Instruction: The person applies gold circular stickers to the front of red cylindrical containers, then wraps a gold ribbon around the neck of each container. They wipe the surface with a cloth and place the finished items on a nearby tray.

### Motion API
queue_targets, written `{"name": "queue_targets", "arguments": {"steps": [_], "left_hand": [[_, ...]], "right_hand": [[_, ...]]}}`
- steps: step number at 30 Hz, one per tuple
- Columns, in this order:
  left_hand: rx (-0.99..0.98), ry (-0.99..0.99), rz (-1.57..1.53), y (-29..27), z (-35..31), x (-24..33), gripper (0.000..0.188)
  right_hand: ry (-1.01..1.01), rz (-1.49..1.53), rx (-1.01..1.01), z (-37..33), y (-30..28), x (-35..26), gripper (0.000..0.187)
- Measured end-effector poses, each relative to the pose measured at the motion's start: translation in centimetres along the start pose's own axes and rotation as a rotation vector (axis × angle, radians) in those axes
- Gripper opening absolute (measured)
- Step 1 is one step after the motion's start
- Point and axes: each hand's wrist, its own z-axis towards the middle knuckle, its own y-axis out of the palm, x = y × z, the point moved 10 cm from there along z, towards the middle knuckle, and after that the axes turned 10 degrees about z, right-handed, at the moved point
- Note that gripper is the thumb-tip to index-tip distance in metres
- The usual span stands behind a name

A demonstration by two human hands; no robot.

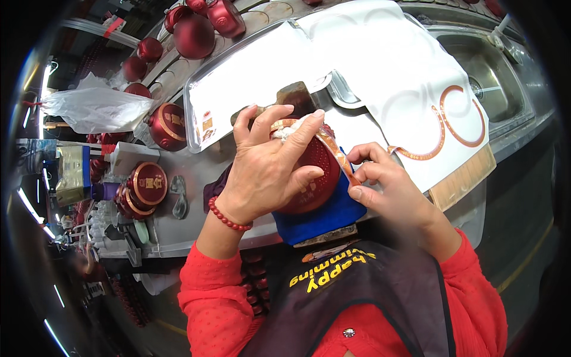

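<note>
A dark red rounded jar (pixel 309 193) rests on a blue cloth (pixel 321 223) in front of me. My left hand (pixel 262 157) lies over its far left side, fingers spread and stretched out, with a bit of white cloth (pixel 284 132) under them. An orange-and-gold patterned decal strip (pixel 333 150) runs along the jar's upper edge, partly hidden by that hand. My right hand (pixel 386 184) pinches the strip's near end between thumb and fingers at the jar's right side.
More curved decal strips (pixel 443 134) lie on a white sheet (pixel 410 71) at the right, beside a metal sink (pixel 482 71). Finished-looking red jars with gold bands (pixel 148 183) stand at the left. A dark block (pixel 295 98) sits behind the jar, on a tray (pixel 189 119).
</note>
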Motion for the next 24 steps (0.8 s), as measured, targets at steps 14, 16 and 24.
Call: {"name": "queue_targets", "arguments": {"steps": [14, 16, 24], "left_hand": [[0.105, 0.082, -0.091, 0.1, -2.5, 6.4, 0.057], [0.148, 0.045, -0.139, 0.0, -3.5, 6.9, 0.049], [0.409, -0.318, -0.04, -1.6, -7.7, 7.6, 0.023]], "right_hand": [[-0.193, -0.311, -0.037, -2.7, 2.4, -1.5, 0.029], [-0.185, -0.383, -0.081, -3.3, 2.8, -2.0, 0.032], [-0.377, -0.601, 0.129, -1.1, -1.9, -5.1, 0.048]]}}
